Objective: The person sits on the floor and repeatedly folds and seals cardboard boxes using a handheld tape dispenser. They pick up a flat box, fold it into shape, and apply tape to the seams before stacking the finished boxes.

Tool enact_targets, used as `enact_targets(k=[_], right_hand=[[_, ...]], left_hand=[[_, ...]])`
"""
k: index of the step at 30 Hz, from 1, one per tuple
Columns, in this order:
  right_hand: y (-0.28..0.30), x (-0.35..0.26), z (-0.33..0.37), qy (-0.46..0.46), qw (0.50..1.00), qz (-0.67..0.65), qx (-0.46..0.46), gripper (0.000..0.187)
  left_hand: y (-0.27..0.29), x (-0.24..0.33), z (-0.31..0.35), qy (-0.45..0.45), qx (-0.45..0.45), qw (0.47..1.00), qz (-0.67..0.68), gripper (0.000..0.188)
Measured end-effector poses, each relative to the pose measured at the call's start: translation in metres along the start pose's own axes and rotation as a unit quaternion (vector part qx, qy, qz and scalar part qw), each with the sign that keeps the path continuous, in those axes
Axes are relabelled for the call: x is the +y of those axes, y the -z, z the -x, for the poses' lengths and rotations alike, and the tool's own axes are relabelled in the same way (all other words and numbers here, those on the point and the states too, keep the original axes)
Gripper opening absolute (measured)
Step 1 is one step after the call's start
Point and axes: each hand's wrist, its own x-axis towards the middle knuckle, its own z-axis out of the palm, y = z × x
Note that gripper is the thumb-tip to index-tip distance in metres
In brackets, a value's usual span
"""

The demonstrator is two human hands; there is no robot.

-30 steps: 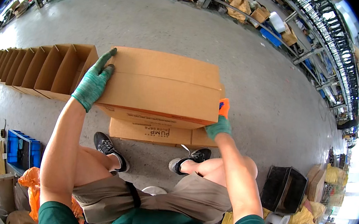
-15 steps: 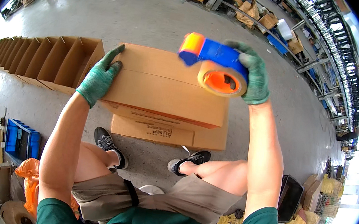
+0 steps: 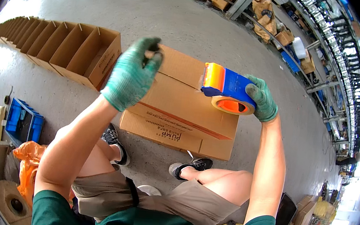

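Note:
A closed brown cardboard carton (image 3: pixel 177 95) lies in front of me on top of another carton (image 3: pixel 155 129) with dark print on its side. My right hand (image 3: pixel 262 99), in a green glove, grips a blue and orange tape dispenser (image 3: pixel 235 84) with a roll of tape in it. The dispenser is over the right part of the upper carton. Above that carton's left end is my left hand (image 3: pixel 131 77), also gloved in green. Its fingers are bent and apart from the thumb, with nothing seen between them. Part of the carton is hidden behind this hand.
A long row of open-topped cartons (image 3: pixel 79 53) stretches away to the left. My shoes stand close to the near carton side. A blue crate (image 3: pixel 24 122) and an orange plastic bag (image 3: pixel 28 166) lie at lower left. Metal racking (image 3: pixel 322 87) runs along the right.
My left hand has come off the upper carton's left edge and moved right, above it. My right hand has lowered the tape dispenser toward me. The view has shifted a little.

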Motion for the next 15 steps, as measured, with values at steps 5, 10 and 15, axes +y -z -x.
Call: enact_targets(k=[5,10,15], right_hand=[[-0.006,-0.003,0.005,0.015,0.999,-0.043,0.026,0.048],[-0.003,0.004,0.003,0.013,0.997,-0.065,0.029,0.048],[-0.001,0.000,0.004,0.010,0.999,-0.045,0.002,0.051]], left_hand=[[-0.048,0.026,0.011,0.370,-0.153,0.852,0.337,0.067],[-0.082,0.018,0.007,0.368,-0.140,0.810,0.434,0.065],[-0.100,0.030,0.018,0.293,-0.061,0.879,0.370,0.037]])
